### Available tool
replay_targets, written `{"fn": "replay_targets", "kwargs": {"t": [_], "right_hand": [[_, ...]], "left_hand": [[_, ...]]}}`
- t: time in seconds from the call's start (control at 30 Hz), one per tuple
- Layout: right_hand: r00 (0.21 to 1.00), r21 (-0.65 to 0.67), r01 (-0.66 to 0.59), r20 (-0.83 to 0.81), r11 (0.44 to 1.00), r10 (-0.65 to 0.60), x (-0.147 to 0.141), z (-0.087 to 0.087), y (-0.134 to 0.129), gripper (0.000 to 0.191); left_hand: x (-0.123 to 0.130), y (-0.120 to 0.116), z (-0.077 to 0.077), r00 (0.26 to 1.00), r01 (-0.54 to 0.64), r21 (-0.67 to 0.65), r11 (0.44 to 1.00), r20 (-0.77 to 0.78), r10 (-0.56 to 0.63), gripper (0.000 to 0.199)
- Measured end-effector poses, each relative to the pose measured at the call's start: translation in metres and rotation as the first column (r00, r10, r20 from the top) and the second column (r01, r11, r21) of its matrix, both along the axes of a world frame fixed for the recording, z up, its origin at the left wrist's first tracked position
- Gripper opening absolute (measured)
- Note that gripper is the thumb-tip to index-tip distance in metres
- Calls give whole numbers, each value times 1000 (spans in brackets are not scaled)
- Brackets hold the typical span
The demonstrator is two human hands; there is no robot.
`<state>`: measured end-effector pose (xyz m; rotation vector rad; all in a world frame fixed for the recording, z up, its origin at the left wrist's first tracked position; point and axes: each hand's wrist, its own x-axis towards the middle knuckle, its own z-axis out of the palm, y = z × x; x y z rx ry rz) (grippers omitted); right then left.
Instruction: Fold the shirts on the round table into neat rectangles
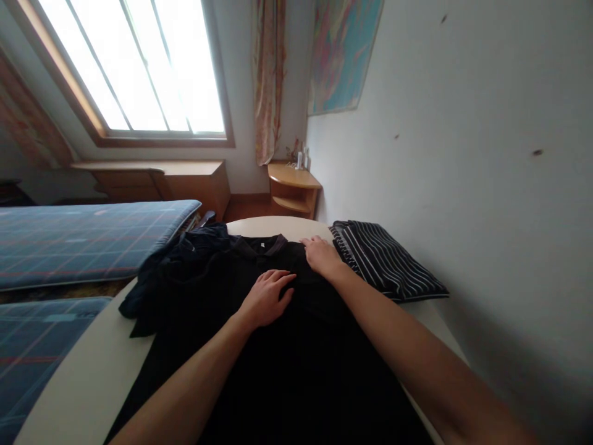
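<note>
A black collared shirt (296, 371) lies spread over the table, its collar at the far end and its body running toward me. My left hand (266, 298) rests on the upper chest, fingers stretched out and thumb apart. Near the shirt's right shoulder, my right hand (320, 254) lies with its fingers extended on the cloth. Neither hand visibly grips the fabric. Right of my right hand sits a folded black garment with white stripes (386, 259). Dark crumpled clothing (185, 256) is heaped at the left shoulder; where it ends and the shirt begins is hard to see.
The pale table (83, 371) has a rounded edge. A white wall (486, 185) stands close on the right. To the left are blue plaid mattresses (92, 241). A wooden desk (185, 170) is under the window, and a small corner shelf (294, 176) stands beyond the table.
</note>
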<state>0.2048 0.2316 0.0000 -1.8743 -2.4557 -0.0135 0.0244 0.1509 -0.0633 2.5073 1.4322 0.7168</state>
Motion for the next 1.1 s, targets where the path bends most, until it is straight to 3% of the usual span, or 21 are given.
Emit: {"fn": "replay_targets", "kwargs": {"t": [0.1, 0.27, 0.53, 0.67, 0.8, 0.97, 1.1], "right_hand": [[996, -104, -35, 73, 994, 43, -6, 4, 22, 43], [992, -171, 45, 120, 984, -24, -10, 6, 42, 30], [985, -50, 163, 73, 985, -159, -1, 4, 41, 42], [989, 42, 147, 21, 988, -148, 0, -6, 21, 45], [995, 113, 72, -75, 991, -63, -2, -20, -20, 44], [994, -44, 3, -108, 999, -7, 11, -49, -71, 67], [989, -72, -45, -143, 996, 34, 26, -65, -81, 79]], "left_hand": [[0, -1, 1, 1000, -4, -1, 1000, -7, 4, 41], [0, -1, 0, 1000, 4, 19, 1000, -16, -3, 42], [0, 0, -1, 999, 14, 28, 999, -45, -13, 41], [0, 2, -2, 998, 23, 29, 999, -62, -21, 40], [1, 2, -4, 998, 7, 22, 1000, -70, -6, 41], [0, 4, -10, 997, -17, -2, 1000, -78, 17, 42], [0, 6, -12, 994, -10, -15, 1000, -109, 9, 45]]}}
